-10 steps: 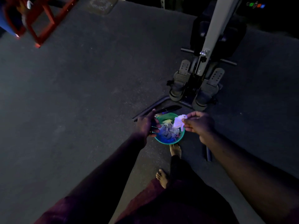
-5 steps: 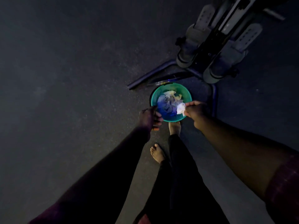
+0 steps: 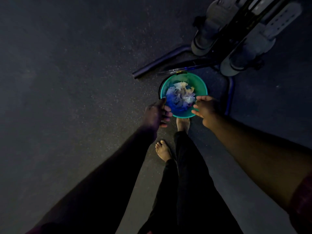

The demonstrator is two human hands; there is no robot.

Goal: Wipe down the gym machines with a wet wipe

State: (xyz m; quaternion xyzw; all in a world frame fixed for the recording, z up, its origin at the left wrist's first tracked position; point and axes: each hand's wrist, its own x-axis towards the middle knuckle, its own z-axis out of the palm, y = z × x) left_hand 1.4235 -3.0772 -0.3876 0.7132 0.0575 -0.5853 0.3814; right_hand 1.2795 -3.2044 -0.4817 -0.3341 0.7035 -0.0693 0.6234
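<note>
Left hand [image 3: 156, 113] grips near-left rim of green bowl [image 3: 194, 78], fingers curled round it. Crumpled wipes [image 3: 179, 97] lie inside (dim light). Right hand [image 3: 206, 109] over right rim, fingers loosely spread, empty. Gym machine [image 3: 205, 34] beyond.

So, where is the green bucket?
Head view, right of centre: the green bucket is between the left hand, gripping its rim, and the right hand.

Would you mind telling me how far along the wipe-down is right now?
Done: crumpled wipes lie piled in the green bowl, so some wiping seems finished. In hand: the left hand grips the bowl's rim; the right hand hovers open over it, holding no wipe. Left: the gym machine beside it; whether it is clean cannot be told.
</note>
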